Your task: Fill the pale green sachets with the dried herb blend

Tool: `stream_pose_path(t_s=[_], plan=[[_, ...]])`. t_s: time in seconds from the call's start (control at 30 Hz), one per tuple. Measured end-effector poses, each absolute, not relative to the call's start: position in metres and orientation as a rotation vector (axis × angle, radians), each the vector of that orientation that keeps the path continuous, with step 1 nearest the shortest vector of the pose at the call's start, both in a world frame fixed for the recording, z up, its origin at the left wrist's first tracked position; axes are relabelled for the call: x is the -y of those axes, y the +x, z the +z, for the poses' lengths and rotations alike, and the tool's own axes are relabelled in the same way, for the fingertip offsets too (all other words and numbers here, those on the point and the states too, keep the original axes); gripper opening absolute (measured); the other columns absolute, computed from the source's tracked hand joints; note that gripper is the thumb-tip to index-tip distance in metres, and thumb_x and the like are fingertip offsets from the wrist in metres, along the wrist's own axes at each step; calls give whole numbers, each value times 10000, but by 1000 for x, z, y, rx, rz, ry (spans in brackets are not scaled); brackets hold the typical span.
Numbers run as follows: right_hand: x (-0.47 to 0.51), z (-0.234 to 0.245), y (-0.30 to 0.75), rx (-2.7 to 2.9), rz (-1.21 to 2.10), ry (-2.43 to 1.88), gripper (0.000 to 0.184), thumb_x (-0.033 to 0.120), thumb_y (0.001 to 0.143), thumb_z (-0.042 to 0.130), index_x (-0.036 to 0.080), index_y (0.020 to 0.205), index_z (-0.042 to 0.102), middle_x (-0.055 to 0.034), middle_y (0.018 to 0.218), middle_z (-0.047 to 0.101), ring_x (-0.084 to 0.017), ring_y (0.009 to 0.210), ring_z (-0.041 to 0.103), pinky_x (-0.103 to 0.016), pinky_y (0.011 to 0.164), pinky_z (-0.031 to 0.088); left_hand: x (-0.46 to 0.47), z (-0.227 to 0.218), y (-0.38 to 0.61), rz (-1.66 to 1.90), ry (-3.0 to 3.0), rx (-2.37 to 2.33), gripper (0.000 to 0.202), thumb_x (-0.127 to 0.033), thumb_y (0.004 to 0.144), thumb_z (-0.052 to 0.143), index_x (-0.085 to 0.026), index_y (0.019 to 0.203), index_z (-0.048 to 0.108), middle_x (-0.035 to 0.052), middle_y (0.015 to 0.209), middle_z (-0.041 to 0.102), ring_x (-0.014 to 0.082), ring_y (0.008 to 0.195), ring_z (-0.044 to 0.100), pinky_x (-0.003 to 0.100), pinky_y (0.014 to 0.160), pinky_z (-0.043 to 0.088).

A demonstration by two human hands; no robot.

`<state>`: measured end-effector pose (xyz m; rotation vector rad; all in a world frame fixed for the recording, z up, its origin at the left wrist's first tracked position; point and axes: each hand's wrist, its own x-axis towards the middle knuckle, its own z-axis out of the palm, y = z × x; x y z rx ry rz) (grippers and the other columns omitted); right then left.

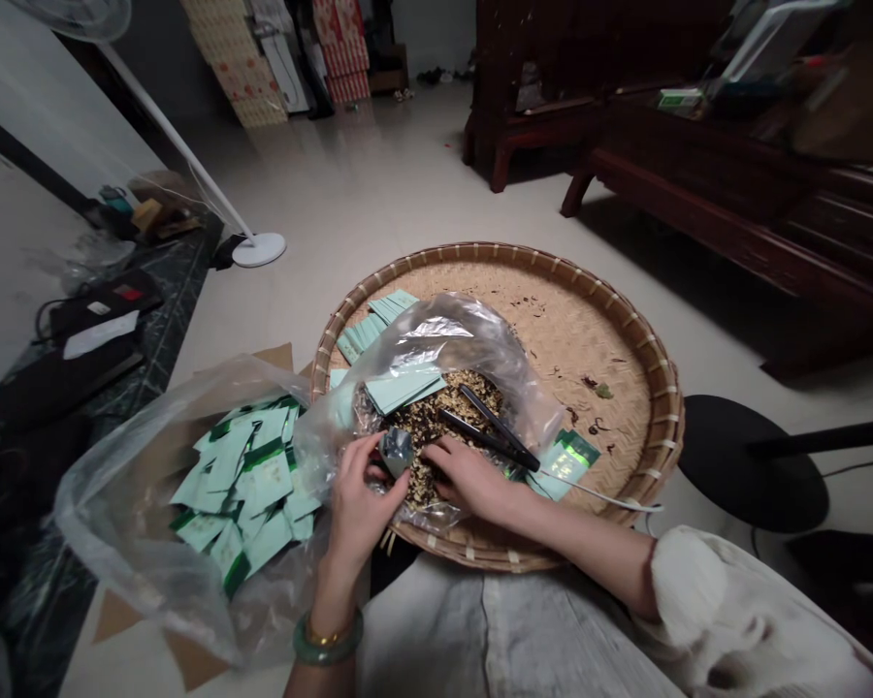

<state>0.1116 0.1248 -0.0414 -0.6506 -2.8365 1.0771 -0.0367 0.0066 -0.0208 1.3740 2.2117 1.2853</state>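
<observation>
My left hand [364,494] holds a small sachet [397,451] upright, its silvery inside showing at the open mouth. Beside it, my right hand [472,475] reaches into a loose dark-and-tan dried mix [422,475], fingers curled and tips partly hidden. The mix lies in a clear plastic bag [451,330] spread open on a round woven bamboo tray [582,339]. Across the bag, just above my right hand, rests a black hair straightener [491,436] with its arms apart and a white cord. A stack of flat pale-green sachets [404,390] sits at the bag's far side.
Left of the tray, a large clear bag [138,485] holds many green sachets [254,475]. More sachets [368,330] lie at the tray's left edge, others [564,463] at right. A white fan base [260,249], a black round base [753,465] and dark wooden furniture [713,204] stand around.
</observation>
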Motion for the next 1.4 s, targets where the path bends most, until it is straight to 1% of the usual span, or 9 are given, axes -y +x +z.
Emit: stream_pose_path(t_s=[0.07, 0.17, 0.33, 0.47, 0.53, 0.7, 0.97, 1.1, 1.4], plan=[[-129, -42, 111, 2821, 1089, -671, 315, 43, 727, 599, 169, 1015, 587, -76, 1016, 571, -189, 884, 565, -283, 767, 437, -7, -21, -36, 1289, 1369, -2208, 429, -241, 748, 660, -188, 1161, 553, 77, 1108, 551, 131, 724, 624, 255, 626, 556], [-137, -39, 111, 2699, 1181, -698, 301, 15, 685, 612, 153, 952, 631, -57, 934, 633, -175, 831, 589, -260, 743, 437, -6, -20, -36, 1286, 1365, -2206, 426, -239, 751, 656, -186, 1161, 551, 77, 1105, 553, 112, 673, 609, 258, 618, 552], [-153, -25, 120, 2423, 1355, -813, 228, 89, 682, 635, 168, 892, 671, -6, 849, 695, -156, 749, 614, -263, 722, 450, -7, -17, -34, 1247, 1419, -2198, 433, -197, 755, 639, -201, 1176, 536, 78, 1110, 551, 120, 707, 592, 269, 643, 545], [-162, 0, 130, 2280, 1434, -847, 216, 130, 681, 635, 176, 888, 677, 5, 818, 698, -151, 712, 613, -266, 672, 467, -10, -16, -30, 1205, 1478, -2206, 462, -147, 735, 635, -220, 1182, 544, 71, 1105, 553, 121, 702, 562, 278, 644, 537], [-163, 16, 134, 2264, 1410, -809, 222, 125, 694, 625, 180, 904, 674, -6, 842, 700, -156, 733, 622, -275, 674, 478, -14, -15, -26, 1207, 1509, -2212, 465, -135, 727, 632, -227, 1177, 557, 66, 1091, 558, 130, 713, 562, 284, 650, 536], [-158, 48, 135, 2392, 1151, -626, 258, 52, 727, 603, 187, 943, 644, -37, 937, 684, -171, 852, 627, -288, 729, 484, -21, -13, -16, 1212, 1552, -2167, 484, -116, 729, 614, -234, 1194, 553, 71, 1084, 550, 197, 888, 589, 302, 681, 537], [-149, 47, 124, 2725, 789, -600, 320, -39, 722, 546, 175, 950, 615, -60, 971, 590, -167, 794, 597, -278, 681, 461, -24, -13, -10, 1206, 1541, -2146, 537, -79, 714, 598, -229, 1225, 526, 70, 1071, 538, 209, 936, 584, 304, 692, 539], [-148, 48, 124, 2745, 786, -559, 306, -21, 739, 565, 173, 973, 608, -61, 974, 580, -172, 803, 593, -282, 685, 468, -25, -15, -10, 1215, 1544, -2149, 538, -77, 710, 607, -216, 1224, 528, 76, 1070, 538, 215, 949, 580, 306, 699, 540], [-145, 54, 126, 2623, 901, -517, 384, 24, 803, 567, 190, 1148, 541, -102, 1127, 589, -219, 999, 610, -371, 837, 526, -27, -18, -9, 1242, 1539, -2154, 530, -76, 713, 609, -223, 1216, 534, 71, 1078, 536, 204, 938, 587, 285, 677, 540]])
